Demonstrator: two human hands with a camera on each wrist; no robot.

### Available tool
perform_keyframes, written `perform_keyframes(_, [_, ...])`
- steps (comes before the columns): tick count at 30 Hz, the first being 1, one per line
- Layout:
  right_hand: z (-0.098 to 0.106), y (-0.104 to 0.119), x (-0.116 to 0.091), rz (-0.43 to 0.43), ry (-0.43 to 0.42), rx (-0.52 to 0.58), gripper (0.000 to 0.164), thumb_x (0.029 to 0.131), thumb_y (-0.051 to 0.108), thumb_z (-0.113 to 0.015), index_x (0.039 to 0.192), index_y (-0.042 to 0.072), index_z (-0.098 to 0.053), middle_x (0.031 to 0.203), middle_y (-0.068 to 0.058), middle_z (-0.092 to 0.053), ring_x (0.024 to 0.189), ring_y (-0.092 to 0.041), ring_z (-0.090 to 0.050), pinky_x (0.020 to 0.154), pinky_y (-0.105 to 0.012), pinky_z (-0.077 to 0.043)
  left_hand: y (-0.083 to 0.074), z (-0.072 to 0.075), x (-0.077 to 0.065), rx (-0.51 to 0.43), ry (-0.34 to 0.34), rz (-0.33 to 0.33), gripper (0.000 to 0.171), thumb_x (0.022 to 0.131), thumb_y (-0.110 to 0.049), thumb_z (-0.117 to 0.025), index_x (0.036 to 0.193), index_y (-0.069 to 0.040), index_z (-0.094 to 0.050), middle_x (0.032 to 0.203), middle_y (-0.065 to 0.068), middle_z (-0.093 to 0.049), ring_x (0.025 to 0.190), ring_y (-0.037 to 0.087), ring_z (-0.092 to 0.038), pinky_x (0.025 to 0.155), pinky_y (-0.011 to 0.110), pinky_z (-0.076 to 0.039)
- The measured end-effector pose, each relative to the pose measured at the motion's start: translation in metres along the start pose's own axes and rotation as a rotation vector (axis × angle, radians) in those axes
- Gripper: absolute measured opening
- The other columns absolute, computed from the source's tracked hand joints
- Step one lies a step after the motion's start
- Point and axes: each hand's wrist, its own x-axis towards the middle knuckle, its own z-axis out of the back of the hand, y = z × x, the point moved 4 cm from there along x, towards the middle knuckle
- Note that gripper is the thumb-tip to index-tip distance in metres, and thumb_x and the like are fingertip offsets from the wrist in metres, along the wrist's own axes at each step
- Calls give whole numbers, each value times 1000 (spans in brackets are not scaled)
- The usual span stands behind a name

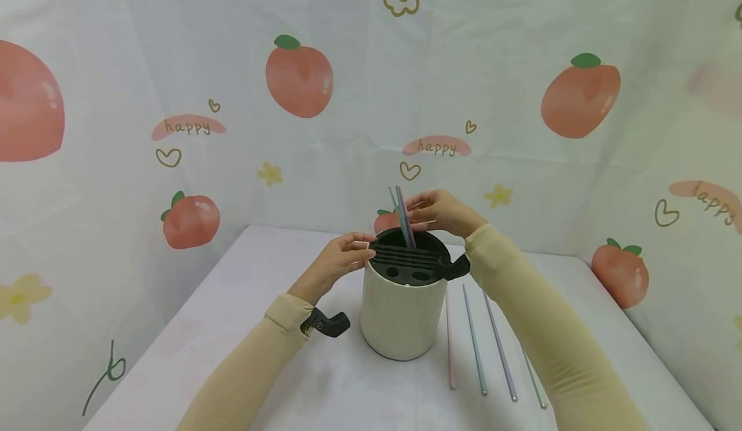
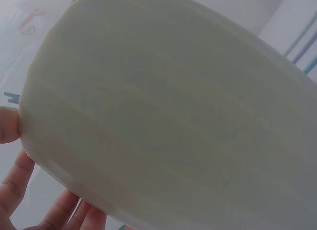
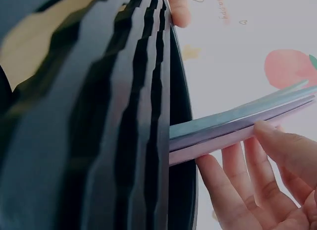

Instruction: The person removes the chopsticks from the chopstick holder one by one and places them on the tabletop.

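Head view looking forward and down, wrist views close beside container, sticks at right-wrist frame's right, shared with head

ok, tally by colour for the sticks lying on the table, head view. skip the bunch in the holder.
Pink stick: 1
Blue stick: 1
Purple stick: 1
Green stick, partly hidden by the right sleeve: 1
Total visible: 4
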Motion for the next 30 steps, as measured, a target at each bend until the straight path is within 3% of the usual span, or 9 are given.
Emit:
perform_keyframes(4, [3,4,-5,18,-32,-32,29,94,-2,-58,122,-9,-52,103,-6,-63,87,-13,-67,84,-31,-58,0,0,1,-14,8,-4,36,91,-11,-66,125,-5,-59,128,16,-50,112,22,-56,103,40,-48])
perform_keyframes(8, [13,13,-14,82,-82,35,20,94,-2,-57,114,-3,-55,101,-3,-61,89,-13,-66,82,-31,-59,1,0,1,-31,12,-18,35,90,-9,-65,125,-4,-59,127,15,-50,110,20,-56,103,41,-48])
perform_keyframes(14, [36,45,-38,281,-142,301,16,93,-6,-57,97,7,-65,93,-2,-66,87,-15,-66,81,-32,-59,0,1,1,-21,19,-32,37,91,-10,-65,126,-2,-58,126,16,-50,108,20,-57,103,42,-48])
perform_keyframes(22, [74,84,-85,523,-312,611,17,89,-8,-61,100,2,-68,93,-8,-68,82,-19,-67,75,-33,-61,0,1,0,-19,9,-17,36,91,-9,-65,125,-4,-59,128,16,-50,112,22,-55,104,42,-47])
perform_keyframes(26, [94,80,-105,542,-387,691,19,87,-9,-63,102,0,-69,88,-9,-69,77,-20,-66,70,-32,-60,1,1,1,-11,10,-17,36,91,-10,-65,126,-5,-59,129,17,-49,113,24,-55,104,42,-47])
perform_keyframes(30, [107,56,-114,467,-447,652,20,87,-6,-65,103,3,-70,87,-6,-69,76,-17,-66,68,-29,-60,0,1,1,-8,10,-13,36,91,-10,-65,126,-5,-59,130,17,-49,114,24,-55,104,42,-47])
